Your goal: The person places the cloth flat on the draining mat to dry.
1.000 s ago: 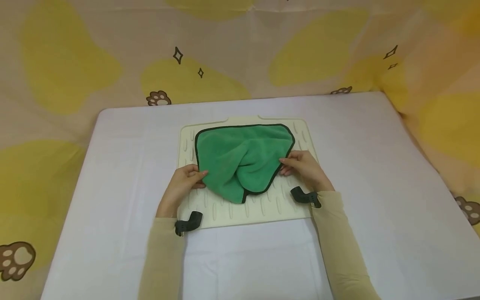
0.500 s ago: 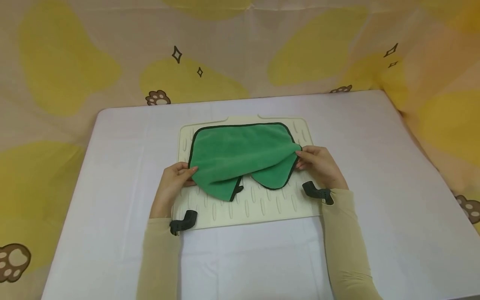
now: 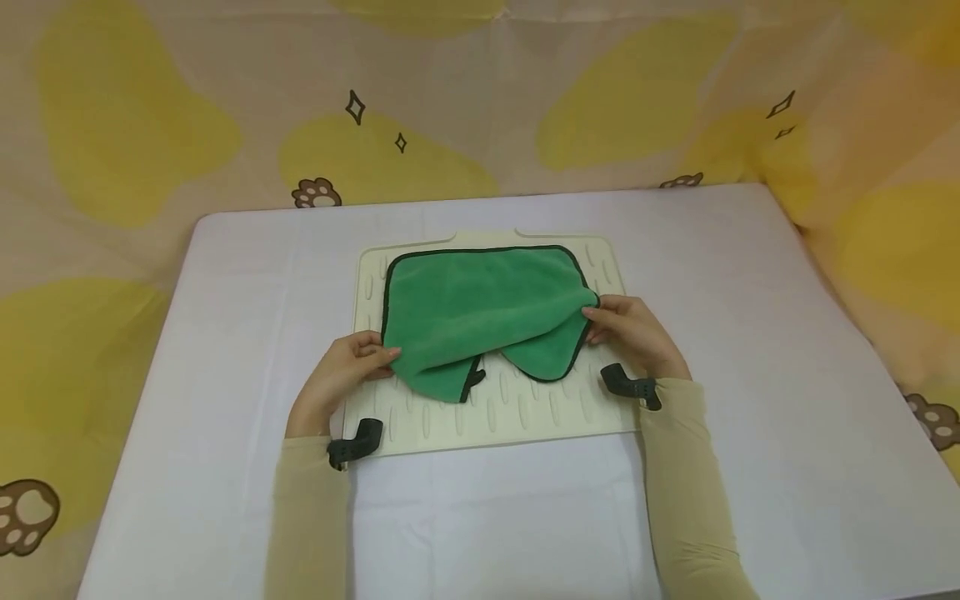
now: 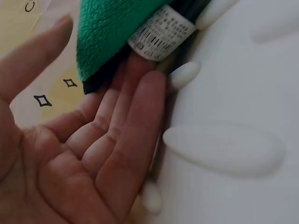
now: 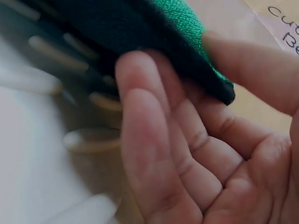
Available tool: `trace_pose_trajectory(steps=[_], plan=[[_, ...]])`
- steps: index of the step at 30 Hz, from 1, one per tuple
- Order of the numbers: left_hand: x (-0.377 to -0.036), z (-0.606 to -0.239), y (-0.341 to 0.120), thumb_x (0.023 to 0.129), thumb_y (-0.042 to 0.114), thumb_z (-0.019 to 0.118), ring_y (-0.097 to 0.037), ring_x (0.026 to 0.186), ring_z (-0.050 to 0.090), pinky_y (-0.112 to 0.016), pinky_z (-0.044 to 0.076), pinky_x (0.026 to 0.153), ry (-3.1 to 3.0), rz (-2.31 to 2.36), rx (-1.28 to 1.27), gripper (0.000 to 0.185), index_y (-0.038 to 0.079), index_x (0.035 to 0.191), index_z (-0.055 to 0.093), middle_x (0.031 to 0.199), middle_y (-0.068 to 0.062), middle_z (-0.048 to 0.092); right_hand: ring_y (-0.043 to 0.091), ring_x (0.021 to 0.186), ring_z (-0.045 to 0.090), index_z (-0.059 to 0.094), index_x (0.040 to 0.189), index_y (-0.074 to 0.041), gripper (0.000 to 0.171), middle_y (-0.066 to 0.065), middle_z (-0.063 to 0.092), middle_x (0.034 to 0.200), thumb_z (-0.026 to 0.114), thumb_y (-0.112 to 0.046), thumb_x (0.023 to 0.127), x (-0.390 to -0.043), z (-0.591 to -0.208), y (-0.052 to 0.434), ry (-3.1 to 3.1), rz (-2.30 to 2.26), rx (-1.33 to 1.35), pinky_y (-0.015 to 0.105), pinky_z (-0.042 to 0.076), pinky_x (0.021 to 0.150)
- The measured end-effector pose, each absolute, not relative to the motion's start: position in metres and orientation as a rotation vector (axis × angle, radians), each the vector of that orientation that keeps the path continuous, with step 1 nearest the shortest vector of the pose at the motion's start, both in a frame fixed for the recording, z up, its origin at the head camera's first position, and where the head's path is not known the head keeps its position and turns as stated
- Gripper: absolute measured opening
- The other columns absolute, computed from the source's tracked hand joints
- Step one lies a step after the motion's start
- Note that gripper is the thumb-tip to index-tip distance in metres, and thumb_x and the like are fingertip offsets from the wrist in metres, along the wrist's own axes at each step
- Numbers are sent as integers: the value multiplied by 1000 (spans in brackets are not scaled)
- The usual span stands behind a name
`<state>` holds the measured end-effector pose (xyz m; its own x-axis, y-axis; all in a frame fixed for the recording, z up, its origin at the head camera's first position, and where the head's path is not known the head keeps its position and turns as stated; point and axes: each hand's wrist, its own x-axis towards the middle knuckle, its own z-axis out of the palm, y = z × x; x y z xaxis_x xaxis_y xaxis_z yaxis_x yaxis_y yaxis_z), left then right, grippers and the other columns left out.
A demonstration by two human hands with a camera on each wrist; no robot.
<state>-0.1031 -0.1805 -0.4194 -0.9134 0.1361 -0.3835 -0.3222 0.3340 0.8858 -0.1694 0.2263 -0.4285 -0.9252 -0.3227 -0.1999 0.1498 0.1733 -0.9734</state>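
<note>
A green cloth with black edging lies across a cream ridged board. Its near side is partly folded and lifted. My left hand is at the cloth's left edge. In the left wrist view, its long fingers lie under a corner beside a white printed label, while the thumb stands a little apart from the fabric. At the right edge, my right hand pinches the cloth, thumb on top and fingers beneath. The cloth's dark underside shows in the right wrist view.
The board rests on a white-covered table. A patterned curtain with yellow patches and paw prints hangs behind and at the sides. Black wrist cameras are strapped over beige sleeves.
The right hand first drew the cloth out to the right, smoothing its middle, then eased slightly back. The left hand moved left, then slid nearer me, and its forearm shifted further left.
</note>
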Motion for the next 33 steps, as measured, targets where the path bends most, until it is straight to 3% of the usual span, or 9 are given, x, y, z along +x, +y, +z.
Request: trace_pose_trajectory(steps=[6, 17, 24, 33], plan=[[-95, -417, -180, 85, 18, 71, -9, 82, 57, -25, 43, 80, 2233, 1543, -103, 44, -5, 114, 48, 84, 0, 62, 21, 68, 64, 61, 101, 9, 26, 10, 67, 76, 64, -15, 91, -161, -427, 225, 2104, -1642, -232, 30, 54, 68], [-91, -422, -175, 79, 2, 74, -16, 87, 57, -23, 49, 76, 2205, 1569, 115, 57, -11, 125, 43, 96, -12, 61, 23, 67, 65, 63, 93, 10, 19, 14, 67, 74, 66, -9, 89, -149, -426, 220, 2062, -1597, -278, 32, 55, 66], [-93, -425, -173, 80, 3, 72, -15, 80, 54, -23, 48, 71, 2242, 1588, 73, 45, -8, 115, 46, 89, -8, 58, 22, 66, 65, 63, 94, 12, 19, 13, 67, 73, 64, -7, 90, -150, -428, 222, 2061, -1622, -287, 32, 55, 65], [-92, -425, -174, 82, 8, 73, -14, 84, 61, -24, 49, 72, 2308, 1617, 0, 32, -2, 100, 49, 97, -12, 63, 23, 67, 65, 63, 92, 12, 19, 15, 67, 74, 63, -8, 91, -151, -428, 225, 2066, -1615, -305, 32, 55, 65]])
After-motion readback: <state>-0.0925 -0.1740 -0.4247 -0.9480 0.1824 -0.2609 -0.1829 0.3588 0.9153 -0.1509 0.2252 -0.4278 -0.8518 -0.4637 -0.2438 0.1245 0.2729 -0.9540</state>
